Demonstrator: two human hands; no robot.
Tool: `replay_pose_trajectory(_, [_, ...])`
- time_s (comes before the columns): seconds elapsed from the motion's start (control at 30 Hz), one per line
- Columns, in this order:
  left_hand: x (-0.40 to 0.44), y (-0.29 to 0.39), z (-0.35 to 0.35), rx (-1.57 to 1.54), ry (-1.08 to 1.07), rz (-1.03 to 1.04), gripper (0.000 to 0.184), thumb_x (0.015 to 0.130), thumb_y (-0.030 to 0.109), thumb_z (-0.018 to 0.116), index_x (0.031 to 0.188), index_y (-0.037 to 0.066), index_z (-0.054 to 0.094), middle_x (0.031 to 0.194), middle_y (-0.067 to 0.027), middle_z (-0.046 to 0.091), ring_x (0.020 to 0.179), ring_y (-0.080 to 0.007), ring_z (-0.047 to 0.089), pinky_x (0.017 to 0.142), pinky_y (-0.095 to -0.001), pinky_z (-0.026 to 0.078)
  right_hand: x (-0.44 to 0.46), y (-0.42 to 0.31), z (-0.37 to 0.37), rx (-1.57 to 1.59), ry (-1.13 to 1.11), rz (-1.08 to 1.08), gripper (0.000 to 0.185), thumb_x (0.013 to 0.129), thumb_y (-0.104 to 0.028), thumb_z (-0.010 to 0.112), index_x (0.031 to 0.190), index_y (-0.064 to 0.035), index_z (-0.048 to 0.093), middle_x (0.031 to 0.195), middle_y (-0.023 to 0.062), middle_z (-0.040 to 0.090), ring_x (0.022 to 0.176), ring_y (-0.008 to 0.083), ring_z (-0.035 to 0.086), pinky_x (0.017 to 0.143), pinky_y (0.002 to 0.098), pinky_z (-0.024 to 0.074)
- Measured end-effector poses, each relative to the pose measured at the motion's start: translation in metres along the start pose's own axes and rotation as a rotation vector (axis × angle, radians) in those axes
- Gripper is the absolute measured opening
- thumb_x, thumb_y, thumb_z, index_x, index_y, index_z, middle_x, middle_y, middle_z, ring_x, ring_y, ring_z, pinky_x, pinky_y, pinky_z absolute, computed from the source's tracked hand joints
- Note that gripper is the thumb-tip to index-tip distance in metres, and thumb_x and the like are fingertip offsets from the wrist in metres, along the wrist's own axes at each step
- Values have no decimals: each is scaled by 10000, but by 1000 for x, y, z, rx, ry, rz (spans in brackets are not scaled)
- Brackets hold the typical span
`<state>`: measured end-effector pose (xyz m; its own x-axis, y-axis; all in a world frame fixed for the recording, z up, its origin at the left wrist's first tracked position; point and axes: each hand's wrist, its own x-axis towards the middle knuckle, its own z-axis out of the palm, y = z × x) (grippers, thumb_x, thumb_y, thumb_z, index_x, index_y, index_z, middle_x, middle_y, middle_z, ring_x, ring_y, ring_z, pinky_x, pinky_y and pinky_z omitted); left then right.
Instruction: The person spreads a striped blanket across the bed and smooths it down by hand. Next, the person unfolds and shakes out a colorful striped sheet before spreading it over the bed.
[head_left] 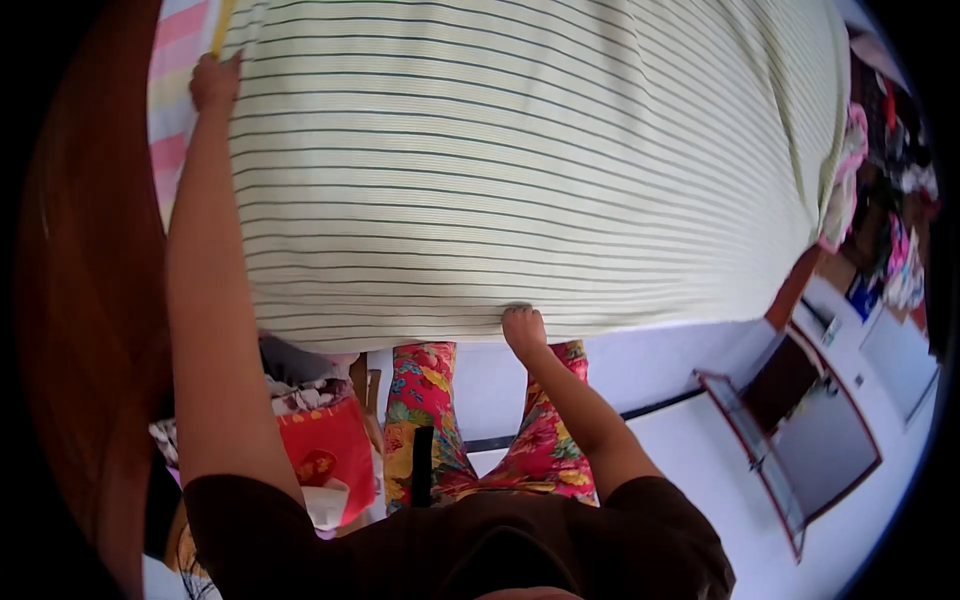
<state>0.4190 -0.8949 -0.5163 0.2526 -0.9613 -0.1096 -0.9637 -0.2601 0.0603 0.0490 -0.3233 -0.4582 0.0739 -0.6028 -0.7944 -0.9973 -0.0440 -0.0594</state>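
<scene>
Stretching over most of the scene, a striped sheet (480,190) lies across a wide bed-like surface, pale yellow-green with thin dark lines running from left to right. Its near edge hangs just in front of the person, and some folds run through its far right part. The left hand (216,82) is at the sheet's far left edge, the arm reaching out straight, its fingers bent closed around the cloth beside a narrow yellow strip (222,28). The right hand (524,330) is at the near edge, right of the middle, curled into a loose fist with a bit of the sheet bunched in it. Left of the sheet shows a pink and white cloth (172,100), and beyond that, at the far left, a dark brown wooden surface (85,300). Below the near edge are the person's red floral trousers (420,395), with a red bag (325,455) on their left, close to some patterned fabric (310,396). On the right, a pink cloth (850,180) is next to the sheet's corner, near a jumble of mixed items (900,250) too blurred to tell apart
</scene>
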Motion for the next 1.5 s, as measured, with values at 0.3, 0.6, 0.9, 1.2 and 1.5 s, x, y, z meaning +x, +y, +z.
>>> replay_pose_trajectory(0.3, [67, -83, -51, 296, -11, 102, 499, 896, 489, 256, 1206, 157, 461, 1063, -138, 580, 950, -311, 559, 756, -421, 449, 2, 17, -16, 71, -121, -76, 106, 757, -135, 501, 740, -89, 595, 730, 81, 624, 687, 208, 608, 606, 338, 459])
replay_pose_trajectory(0.6, [102, -155, 13, 340, -155, 1, 385, 902, 310, 283, 1228, 162, 426, 1119, -151, 552, 1028, -321, 525, 806, -433, 422, 3, 20, -20, 93, -111, -108, 111, 734, -126, 528, 688, -85, 620, 689, 60, 628, 650, 197, 619, 551, 332, 461])
replay_pose_trajectory(0.9, [108, -179, -6, -168, -540, -79, 500, 907, 317, 395, 1319, 54, 293, 1232, -180, 463, 1074, -302, 490, 857, -405, 400, 13, 15, -33, 163, -268, -125, 135, 726, -112, 541, 687, -106, 671, 732, 68, 656, 709, 226, 643, 547, 349, 488])
replay_pose_trajectory(1.2, [-241, -76, -55, 106, -126, 546, 620, 775, 252, 590, 1330, 179, 323, 1407, -97, 234, 1285, -306, 227, 992, -535, 220, 22, -5, -12, 104, -217, -101, 175, 775, -129, 503, 806, -111, 675, 886, 60, 655, 854, 215, 625, 657, 354, 497])
replay_pose_trajectory(1.5, [-265, -157, -59, -71, -273, 331, 593, 770, 129, 607, 1312, 225, 386, 1417, -96, 236, 1266, -257, 304, 883, -312, 426, 36, -11, 32, 75, -162, -60, 234, 734, -350, 603, 784, -131, 668, 834, 58, 643, 797, 242, 619, 658, 371, 488])
